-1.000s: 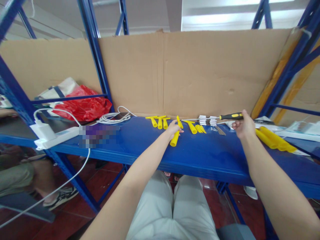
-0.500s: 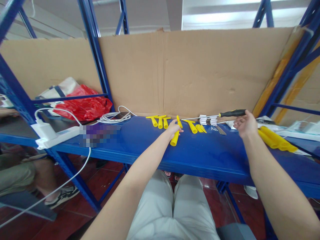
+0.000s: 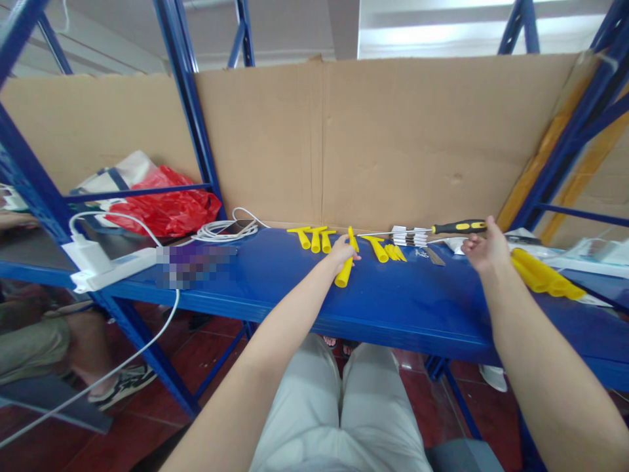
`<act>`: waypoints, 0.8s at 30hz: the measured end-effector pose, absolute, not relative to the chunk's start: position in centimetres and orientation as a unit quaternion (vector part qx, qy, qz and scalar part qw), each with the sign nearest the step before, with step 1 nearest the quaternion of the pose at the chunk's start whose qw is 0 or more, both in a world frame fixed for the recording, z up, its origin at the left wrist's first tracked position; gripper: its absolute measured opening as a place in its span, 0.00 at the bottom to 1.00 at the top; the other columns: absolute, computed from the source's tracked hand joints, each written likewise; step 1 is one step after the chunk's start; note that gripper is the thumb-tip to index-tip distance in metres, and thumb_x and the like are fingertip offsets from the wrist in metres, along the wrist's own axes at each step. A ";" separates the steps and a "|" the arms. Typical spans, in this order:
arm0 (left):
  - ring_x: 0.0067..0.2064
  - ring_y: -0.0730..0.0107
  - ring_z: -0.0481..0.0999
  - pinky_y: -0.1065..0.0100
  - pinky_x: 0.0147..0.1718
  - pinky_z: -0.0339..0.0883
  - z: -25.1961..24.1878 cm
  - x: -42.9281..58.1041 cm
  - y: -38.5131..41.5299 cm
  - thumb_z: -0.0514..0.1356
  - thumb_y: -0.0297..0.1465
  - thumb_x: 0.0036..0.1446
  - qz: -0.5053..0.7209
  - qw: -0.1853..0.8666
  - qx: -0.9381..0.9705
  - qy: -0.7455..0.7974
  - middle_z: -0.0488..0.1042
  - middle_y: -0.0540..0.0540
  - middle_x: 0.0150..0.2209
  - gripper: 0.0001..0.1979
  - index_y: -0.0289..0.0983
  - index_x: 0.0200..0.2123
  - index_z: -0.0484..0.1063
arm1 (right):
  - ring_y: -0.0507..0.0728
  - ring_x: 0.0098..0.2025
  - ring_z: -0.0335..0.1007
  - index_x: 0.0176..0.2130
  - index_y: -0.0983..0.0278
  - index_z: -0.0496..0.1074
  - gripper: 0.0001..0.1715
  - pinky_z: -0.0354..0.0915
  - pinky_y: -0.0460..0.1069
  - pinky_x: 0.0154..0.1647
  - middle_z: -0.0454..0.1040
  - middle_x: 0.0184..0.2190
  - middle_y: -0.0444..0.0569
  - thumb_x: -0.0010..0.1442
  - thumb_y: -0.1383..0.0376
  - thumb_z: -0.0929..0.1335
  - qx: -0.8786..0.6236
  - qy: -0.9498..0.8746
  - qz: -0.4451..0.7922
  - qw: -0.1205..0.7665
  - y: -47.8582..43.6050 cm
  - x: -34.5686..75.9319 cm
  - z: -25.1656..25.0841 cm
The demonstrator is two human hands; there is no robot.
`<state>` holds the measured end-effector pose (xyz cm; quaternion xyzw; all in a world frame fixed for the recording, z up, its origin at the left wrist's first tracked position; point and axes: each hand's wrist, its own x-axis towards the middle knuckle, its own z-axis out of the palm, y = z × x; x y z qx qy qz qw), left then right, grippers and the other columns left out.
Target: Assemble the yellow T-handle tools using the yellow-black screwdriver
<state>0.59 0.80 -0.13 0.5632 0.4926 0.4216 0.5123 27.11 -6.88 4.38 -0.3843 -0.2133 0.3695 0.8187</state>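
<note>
My left hand (image 3: 343,254) is closed around a yellow T-shaped piece with a hollow tapered handle (image 3: 343,274), its round open end toward me. A long screwdriver (image 3: 459,227) with a black and yellow handle lies level, its thin shaft reaching left to the head of that piece. The handle's end is pinched by the thumb and fingertips of my right hand (image 3: 489,248); its other fingers curl loosely below. Whether the tip sits in a screw is too small to tell. Several similar yellow T-shaped pieces (image 3: 315,241) lie left of my left hand, and another (image 3: 377,250) lies to its right.
Small yellow pieces (image 3: 394,253), white packets (image 3: 409,236) and a flat metal strip (image 3: 435,256) lie between my hands. Yellow tubes (image 3: 543,275) rest at right. Coiled white cable (image 3: 223,231), a power strip (image 3: 118,267) and a red bag (image 3: 164,203) occupy the left. Cardboard (image 3: 393,144) stands behind.
The screwdriver's handle has turned, so its yellow patches now face me. My right hand has shifted slightly right; my left hand stays almost where it was.
</note>
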 end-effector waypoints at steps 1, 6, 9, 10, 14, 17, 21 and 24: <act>0.30 0.76 0.78 0.81 0.15 0.59 -0.1 0.6 0.8 0.54 0.12 0.49 0.421 0.511 0.564 0.494 0.75 0.44 0.49 0.39 0.42 0.64 0.56 | 0.48 0.15 0.51 0.27 0.60 0.55 0.18 0.50 0.41 0.12 0.56 0.15 0.40 0.69 0.59 0.58 -0.405 -0.200 0.372 0.811 -7.0 27.1 4.5; 0.29 0.75 0.78 0.80 0.16 0.60 0.0 0.5 0.6 0.54 0.12 0.49 0.422 0.514 0.560 0.494 0.76 0.43 0.46 0.40 0.40 0.65 0.55 | 0.49 0.15 0.53 0.25 0.61 0.59 0.23 0.54 0.41 0.12 0.59 0.15 0.41 0.71 0.62 0.53 -0.427 -0.208 0.368 0.799 -7.2 26.6 4.8; 0.29 0.75 0.78 0.79 0.17 0.61 0.0 0.5 0.8 0.55 0.12 0.50 0.422 0.514 0.559 0.495 0.76 0.43 0.46 0.39 0.40 0.64 0.57 | 0.48 0.14 0.49 0.24 0.61 0.56 0.23 0.50 0.42 0.11 0.55 0.14 0.39 0.70 0.60 0.55 -0.434 -0.209 0.355 0.801 -7.0 26.6 4.7; 0.29 0.75 0.78 0.79 0.18 0.62 -0.1 0.5 0.8 0.55 0.13 0.49 0.421 0.513 0.560 0.496 0.76 0.43 0.47 0.39 0.41 0.64 0.57 | 0.48 0.14 0.50 0.24 0.61 0.55 0.22 0.51 0.42 0.12 0.55 0.14 0.39 0.70 0.60 0.56 -0.441 -0.205 0.348 0.802 -7.0 26.6 4.7; 0.30 0.74 0.79 0.79 0.18 0.63 -0.1 0.5 1.1 0.57 0.14 0.48 0.417 0.509 0.566 0.497 0.75 0.42 0.49 0.40 0.41 0.64 0.56 | 0.49 0.15 0.53 0.23 0.61 0.53 0.20 0.52 0.43 0.14 0.57 0.16 0.40 0.68 0.63 0.56 -0.461 -0.197 0.335 0.798 -7.1 26.7 4.7; 0.30 0.74 0.79 0.79 0.17 0.62 -0.1 0.5 1.0 0.56 0.14 0.48 0.416 0.507 0.568 0.497 0.75 0.42 0.50 0.40 0.40 0.64 0.56 | 0.48 0.14 0.47 0.23 0.61 0.53 0.19 0.48 0.43 0.13 0.51 0.13 0.38 0.66 0.64 0.56 -0.444 -0.204 0.342 0.802 -7.1 26.7 4.7; 0.29 0.76 0.78 0.79 0.16 0.60 0.0 0.5 0.7 0.54 0.12 0.48 0.419 0.503 0.568 0.499 0.74 0.42 0.50 0.40 0.40 0.64 0.56 | 0.47 0.13 0.39 0.23 0.61 0.50 0.20 0.44 0.42 0.12 0.43 0.12 0.36 0.67 0.62 0.57 -0.423 -0.204 0.348 0.812 -6.8 27.0 4.4; 0.28 0.76 0.78 0.80 0.16 0.60 0.0 0.5 0.5 0.54 0.12 0.49 0.420 0.502 0.567 0.500 0.75 0.42 0.49 0.39 0.40 0.64 0.56 | 0.47 0.13 0.42 0.24 0.61 0.52 0.21 0.46 0.41 0.12 0.46 0.13 0.36 0.67 0.59 0.59 -0.413 -0.216 0.350 0.812 -6.7 27.3 4.4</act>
